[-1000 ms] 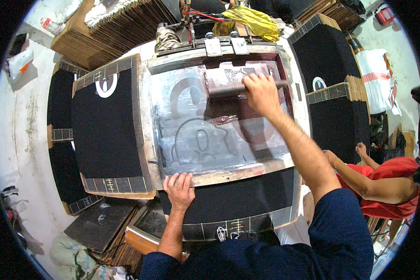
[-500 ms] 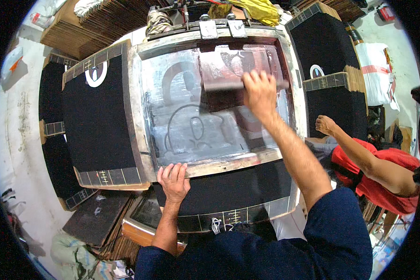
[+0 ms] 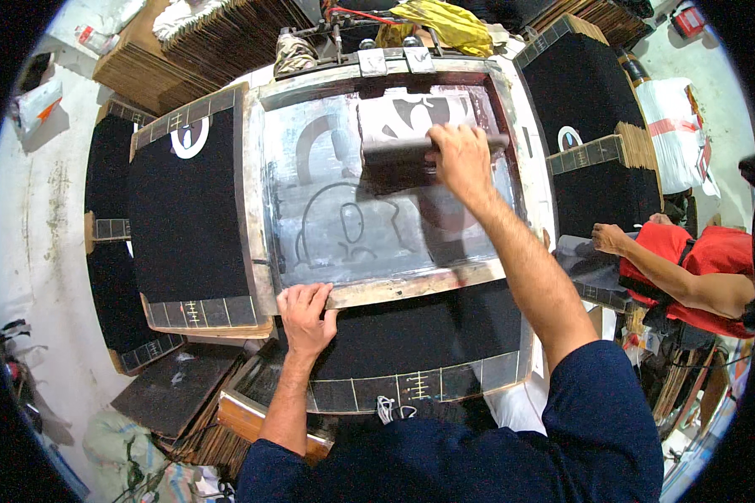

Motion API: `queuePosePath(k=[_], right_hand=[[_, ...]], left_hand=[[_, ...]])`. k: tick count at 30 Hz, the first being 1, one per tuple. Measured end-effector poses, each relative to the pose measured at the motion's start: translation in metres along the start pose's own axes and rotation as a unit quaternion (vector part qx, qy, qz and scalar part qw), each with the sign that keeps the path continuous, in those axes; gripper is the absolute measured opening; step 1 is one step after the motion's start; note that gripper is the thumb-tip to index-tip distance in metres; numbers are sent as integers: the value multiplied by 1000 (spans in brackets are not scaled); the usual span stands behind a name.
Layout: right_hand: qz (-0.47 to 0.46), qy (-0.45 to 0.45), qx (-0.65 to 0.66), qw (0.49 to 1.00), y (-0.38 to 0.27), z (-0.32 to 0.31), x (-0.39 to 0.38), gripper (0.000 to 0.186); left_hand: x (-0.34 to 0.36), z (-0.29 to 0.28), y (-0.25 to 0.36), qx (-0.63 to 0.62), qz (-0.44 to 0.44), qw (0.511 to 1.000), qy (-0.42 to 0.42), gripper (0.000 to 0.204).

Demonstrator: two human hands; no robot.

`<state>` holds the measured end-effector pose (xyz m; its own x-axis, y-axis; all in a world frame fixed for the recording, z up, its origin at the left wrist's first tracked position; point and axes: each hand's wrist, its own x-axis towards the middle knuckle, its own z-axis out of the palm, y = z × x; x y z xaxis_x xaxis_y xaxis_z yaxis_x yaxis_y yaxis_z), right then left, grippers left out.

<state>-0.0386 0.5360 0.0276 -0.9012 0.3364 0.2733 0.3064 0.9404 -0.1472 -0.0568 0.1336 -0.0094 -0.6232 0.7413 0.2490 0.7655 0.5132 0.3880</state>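
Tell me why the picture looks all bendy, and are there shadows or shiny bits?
Head view: fisheye lens, so the near board has a bowed edge and the corners are black; head view: a dark shadow falls on the screen below the right grip; head view: the screen's upper left looks pale, but I can't tell if that's glare.
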Motion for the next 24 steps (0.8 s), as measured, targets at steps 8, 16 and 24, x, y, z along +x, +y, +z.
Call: queuePosePath(k=[8,16,24], right_hand=[[-5,-104,55,993,11,-14,5,36],[-21,-83,13,996,49,26,108,46],[-34,156,34,987,65,50,133,60]], left_hand=[[14,-21,15,-16,10,1000,-8,42],[16,-23,18,-16,-11,1000,-22,42],[15,-24,20,-14,-13,1000,-25,42]])
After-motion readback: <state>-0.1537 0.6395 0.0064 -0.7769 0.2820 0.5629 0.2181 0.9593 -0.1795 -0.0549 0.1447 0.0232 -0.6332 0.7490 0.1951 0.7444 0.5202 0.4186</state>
